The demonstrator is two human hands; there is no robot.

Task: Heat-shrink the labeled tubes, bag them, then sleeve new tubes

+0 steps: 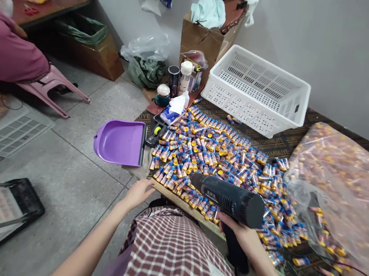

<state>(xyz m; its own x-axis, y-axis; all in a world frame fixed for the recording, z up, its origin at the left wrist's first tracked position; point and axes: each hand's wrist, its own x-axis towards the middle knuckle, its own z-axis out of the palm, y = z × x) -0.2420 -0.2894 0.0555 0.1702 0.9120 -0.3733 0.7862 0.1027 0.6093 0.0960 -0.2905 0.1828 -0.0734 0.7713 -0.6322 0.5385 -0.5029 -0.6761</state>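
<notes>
Clock directions taken from the heat gun (227, 200); 12 is toward the wall.

Right hand (235, 227): clenched round the gun's handle, below the barrel; forearm comes in from 5 o'clock; the barrel is tilted across the near part of the tube pile (207, 148), nozzle pointing to between 9 and 10; whether the nozzle touches any tube, cannot tell.

Left hand (139, 192): at 9 o'clock, open and grasping nothing visible; forearm slants up from 7, fingers reach toward the near edge of the table (175, 196); contact with that edge, cannot tell.

Tubes: small, blue and yellow ends; spread loosely beneath the barrel and round it from 9 through 12 to 4; many lie on their sides.

Surroundings: white basket (236, 111) at 12, behind the pile; large clear bag (345, 182), filled with similar pieces, near 3; purple dustpan (119, 142) between 9 and 10, past the table's side; tissue pack (171, 115) near 10 to 11, beside the pile; dark bottle (172, 80) and white-capped bottle (184, 77) farther out near 11; seated person (8, 45) in a pink top, far off at 10.
</notes>
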